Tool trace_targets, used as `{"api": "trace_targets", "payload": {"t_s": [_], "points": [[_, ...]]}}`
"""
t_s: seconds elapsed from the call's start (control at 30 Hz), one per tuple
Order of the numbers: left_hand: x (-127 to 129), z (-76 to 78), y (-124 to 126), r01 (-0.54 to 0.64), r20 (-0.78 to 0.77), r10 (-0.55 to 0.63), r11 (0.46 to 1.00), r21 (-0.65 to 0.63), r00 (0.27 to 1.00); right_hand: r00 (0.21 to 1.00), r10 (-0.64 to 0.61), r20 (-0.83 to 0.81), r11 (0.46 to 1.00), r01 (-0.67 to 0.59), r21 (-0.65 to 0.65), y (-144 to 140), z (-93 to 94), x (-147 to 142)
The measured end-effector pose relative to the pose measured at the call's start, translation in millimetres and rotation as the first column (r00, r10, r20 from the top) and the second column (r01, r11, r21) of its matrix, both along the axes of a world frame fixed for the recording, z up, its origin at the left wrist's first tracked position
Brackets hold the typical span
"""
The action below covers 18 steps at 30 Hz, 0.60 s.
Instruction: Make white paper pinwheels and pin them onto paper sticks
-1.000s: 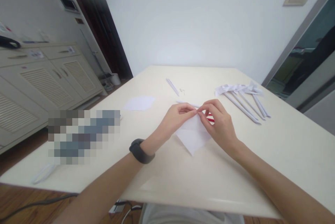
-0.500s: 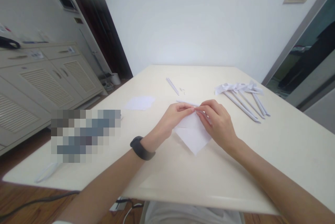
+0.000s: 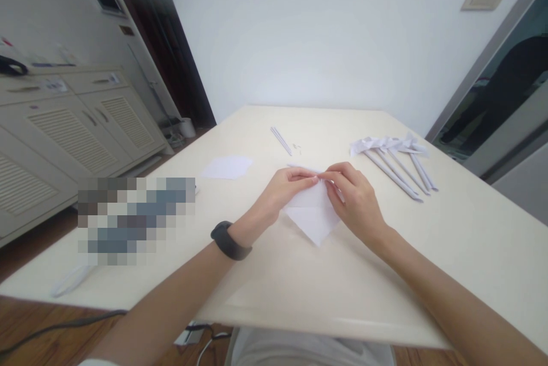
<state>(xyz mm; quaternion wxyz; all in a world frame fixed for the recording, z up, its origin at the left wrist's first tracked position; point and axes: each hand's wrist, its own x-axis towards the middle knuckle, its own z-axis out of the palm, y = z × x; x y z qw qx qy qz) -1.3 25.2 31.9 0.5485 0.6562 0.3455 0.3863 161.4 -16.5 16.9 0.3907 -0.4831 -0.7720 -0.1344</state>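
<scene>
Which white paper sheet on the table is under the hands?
The folded sheet under both hands; the other sheet lies untouched farther left.

Right of the hands lies a bunch of white paper rolls (image 3: pixel 400 167) on the table (image 3: pixel 449 252). Beyond them sit two thin sticks (image 3: pixel 281 140); a flat paper (image 3: pixel 226 167) lies to their left, a cabinet (image 3: pixel 72 126) farther left.

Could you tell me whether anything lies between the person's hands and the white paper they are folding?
Nothing visible does. The left hand and right hand already rest on the paper, fingertips meeting at its top edge. The paper sticks lie apart, to the right.
</scene>
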Motion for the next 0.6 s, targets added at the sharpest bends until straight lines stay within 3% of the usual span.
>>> {"api": "trace_targets", "payload": {"t_s": [0.13,0.37,0.6], "points": [[0,0.6,0,-0.005,0.012,0.005,1.000,-0.008,1.000,0.999,0.027,-0.047,0.999,-0.029,-0.041,-2,2.0,0],[0,2.6,3,0.029,-0.047,-0.028,0.999,0.021,0.998,0.952,0.090,-0.292,0.983,-0.133,-0.129,-2,9.1,2],[4,0.7,3,0.033,-0.168,-0.011,0.991,0.129,0.986,0.944,0.087,-0.317,0.973,-0.149,-0.174,-1,10.3,1]]}}
